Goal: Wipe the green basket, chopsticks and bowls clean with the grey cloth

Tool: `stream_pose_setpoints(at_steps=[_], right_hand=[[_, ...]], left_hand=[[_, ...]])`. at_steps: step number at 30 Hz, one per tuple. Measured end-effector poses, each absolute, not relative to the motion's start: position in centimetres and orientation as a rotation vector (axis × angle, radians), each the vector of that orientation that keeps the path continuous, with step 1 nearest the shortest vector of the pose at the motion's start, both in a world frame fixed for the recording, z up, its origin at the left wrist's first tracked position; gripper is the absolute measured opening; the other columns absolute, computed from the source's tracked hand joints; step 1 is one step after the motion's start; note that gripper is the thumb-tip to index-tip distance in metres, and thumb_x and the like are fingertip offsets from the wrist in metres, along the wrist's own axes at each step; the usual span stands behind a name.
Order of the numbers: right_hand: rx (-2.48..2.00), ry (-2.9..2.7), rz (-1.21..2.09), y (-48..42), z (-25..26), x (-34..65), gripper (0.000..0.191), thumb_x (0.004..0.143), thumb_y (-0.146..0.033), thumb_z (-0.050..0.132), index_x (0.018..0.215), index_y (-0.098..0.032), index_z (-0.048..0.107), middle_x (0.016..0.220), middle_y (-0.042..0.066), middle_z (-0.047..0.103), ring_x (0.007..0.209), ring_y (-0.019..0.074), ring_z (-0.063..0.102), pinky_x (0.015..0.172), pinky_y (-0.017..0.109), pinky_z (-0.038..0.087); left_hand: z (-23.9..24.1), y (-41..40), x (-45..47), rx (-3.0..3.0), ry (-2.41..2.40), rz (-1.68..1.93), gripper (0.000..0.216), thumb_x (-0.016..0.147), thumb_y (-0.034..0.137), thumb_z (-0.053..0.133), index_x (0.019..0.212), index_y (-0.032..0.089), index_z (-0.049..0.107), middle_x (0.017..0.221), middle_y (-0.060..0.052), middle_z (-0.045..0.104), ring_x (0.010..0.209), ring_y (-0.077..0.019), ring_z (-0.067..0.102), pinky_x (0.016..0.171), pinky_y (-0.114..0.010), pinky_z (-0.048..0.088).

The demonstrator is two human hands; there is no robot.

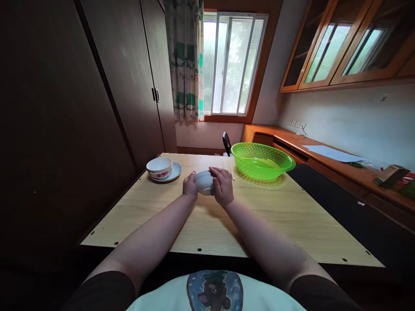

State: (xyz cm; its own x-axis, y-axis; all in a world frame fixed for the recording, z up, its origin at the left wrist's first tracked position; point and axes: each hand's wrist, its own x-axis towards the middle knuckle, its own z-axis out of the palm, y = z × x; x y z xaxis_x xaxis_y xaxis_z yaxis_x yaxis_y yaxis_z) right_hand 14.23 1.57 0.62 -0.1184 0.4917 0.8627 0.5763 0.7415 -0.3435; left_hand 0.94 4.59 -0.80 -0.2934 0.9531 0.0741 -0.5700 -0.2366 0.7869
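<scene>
A small white bowl (pixel 203 182) is held between both my hands above the middle of the light wooden table (pixel 259 220). My left hand (pixel 189 185) grips its left side with curled fingers. My right hand (pixel 222 185) wraps over its right side and top. A second white bowl (pixel 159 165) sits on a flower-patterned plate (pixel 173 174) at the table's far left. A green perforated plastic basket (pixel 261 160) stands at the far right of the table. A pair of chopsticks (pixel 231 168) lies beside the basket, just beyond my right hand.
Dark wooden wardrobe doors (pixel 106 95) line the left side. A window with a patterned curtain (pixel 186 60) is straight ahead. A long wooden counter (pixel 327 160) with papers runs along the right wall under glass-fronted cabinets (pixel 343 47). A chair back (pixel 226 143) shows behind the table.
</scene>
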Motion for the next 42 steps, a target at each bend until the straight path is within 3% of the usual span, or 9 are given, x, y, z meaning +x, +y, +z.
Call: stream_pose_setpoints(at_steps=[5, 11, 15, 18, 22, 28, 32, 38, 42], right_hand=[[-0.884, -1.892, -0.138, 1.1, 1.0, 14.0, 0.051, 0.096, -0.054, 0.030, 0.133, -0.028, 0.053, 0.127, 0.005, 0.061, 0.117, 0.0262, 0.049, 0.101, 0.045, 0.031], [-0.846, -1.622, 0.140, 2.6, 0.5, 14.2, 0.048, 0.097, -0.050, 0.029, 0.121, -0.022, 0.060, 0.116, 0.008, 0.064, 0.109, 0.0227, 0.055, 0.096, 0.040, 0.039], [-0.894, -1.402, 0.414, 3.2, 0.1, 13.8, 0.046, 0.094, -0.054, 0.031, 0.097, -0.021, 0.063, 0.091, 0.005, 0.066, 0.084, 0.0193, 0.058, 0.074, 0.033, 0.045], [-0.982, -1.307, 0.552, 3.2, 0.2, 13.7, 0.046, 0.091, -0.058, 0.032, 0.070, -0.022, 0.053, 0.063, 0.000, 0.053, 0.062, 0.0162, 0.049, 0.057, 0.029, 0.038], [-1.067, -1.306, 0.549, 3.1, 0.5, 14.0, 0.044, 0.089, -0.055, 0.036, 0.058, -0.023, 0.039, 0.055, -0.003, 0.041, 0.055, 0.0137, 0.039, 0.052, 0.028, 0.030], [-1.127, -1.473, 0.396, 2.9, 0.4, 14.3, 0.042, 0.092, -0.046, 0.034, 0.056, -0.023, 0.036, 0.054, -0.003, 0.042, 0.055, 0.0141, 0.040, 0.053, 0.028, 0.026], [-1.149, -1.623, 0.241, 2.1, 0.3, 13.9, 0.041, 0.094, -0.041, 0.032, 0.058, -0.023, 0.040, 0.056, -0.002, 0.047, 0.056, 0.0145, 0.042, 0.055, 0.028, 0.027], [-1.038, -1.880, -0.073, 0.7, 0.8, 13.0, 0.028, 0.094, -0.035, 0.039, 0.081, -0.021, 0.060, 0.078, 0.005, 0.065, 0.078, 0.0199, 0.054, 0.074, 0.033, 0.036], [-1.018, -1.852, 0.012, 0.7, 1.0, 13.2, 0.028, 0.094, -0.035, 0.040, 0.087, -0.021, 0.062, 0.083, 0.006, 0.066, 0.082, 0.0202, 0.056, 0.078, 0.034, 0.038]], left_hand=[[-1.2, 4.7, 0.8, 0.665, 0.769, 1.746, 0.027, 0.065, 0.034, 0.071, 0.061, 0.017, 0.050, 0.053, 0.006, 0.048, 0.047, -0.0074, 0.042, 0.049, -0.022, 0.033], [-1.7, 5.5, 1.2, 0.627, 0.699, 1.689, 0.018, 0.066, 0.032, 0.064, 0.067, 0.016, 0.055, 0.058, 0.003, 0.055, 0.054, -0.0115, 0.053, 0.055, -0.023, 0.039], [-1.8, 5.9, 1.1, 0.640, 0.643, 1.622, 0.021, 0.067, 0.037, 0.060, 0.070, 0.016, 0.056, 0.061, 0.001, 0.058, 0.057, -0.0138, 0.055, 0.058, -0.025, 0.043], [-1.8, 6.0, 0.6, 0.731, 0.718, 1.611, 0.024, 0.067, 0.039, 0.062, 0.065, 0.017, 0.052, 0.056, 0.003, 0.052, 0.052, -0.0114, 0.050, 0.055, -0.024, 0.039], [-1.5, 6.1, -0.4, 0.828, 0.811, 1.649, 0.030, 0.068, 0.040, 0.068, 0.059, 0.018, 0.049, 0.051, 0.006, 0.044, 0.049, -0.0087, 0.040, 0.051, -0.023, 0.032], [-0.7, 5.7, -1.1, 1.176, 0.885, 1.594, 0.036, 0.079, 0.048, 0.056, 0.058, 0.019, 0.052, 0.052, 0.004, 0.044, 0.052, -0.0105, 0.038, 0.051, -0.024, 0.030], [-0.8, 5.0, -1.0, 1.445, 0.962, 1.484, 0.043, 0.078, 0.048, 0.056, 0.048, 0.020, 0.042, 0.047, 0.005, 0.035, 0.048, -0.0099, 0.031, 0.049, -0.026, 0.024], [-0.9, 4.2, -0.5, 1.454, 1.005, 1.531, 0.041, 0.075, 0.037, 0.061, 0.043, 0.018, 0.043, 0.045, 0.005, 0.033, 0.050, -0.0095, 0.030, 0.052, -0.028, 0.019], [-0.8, 4.0, -0.1, 1.343, 0.954, 1.581, 0.040, 0.073, 0.036, 0.063, 0.043, 0.018, 0.043, 0.045, 0.006, 0.034, 0.049, -0.0091, 0.031, 0.051, -0.027, 0.021]])
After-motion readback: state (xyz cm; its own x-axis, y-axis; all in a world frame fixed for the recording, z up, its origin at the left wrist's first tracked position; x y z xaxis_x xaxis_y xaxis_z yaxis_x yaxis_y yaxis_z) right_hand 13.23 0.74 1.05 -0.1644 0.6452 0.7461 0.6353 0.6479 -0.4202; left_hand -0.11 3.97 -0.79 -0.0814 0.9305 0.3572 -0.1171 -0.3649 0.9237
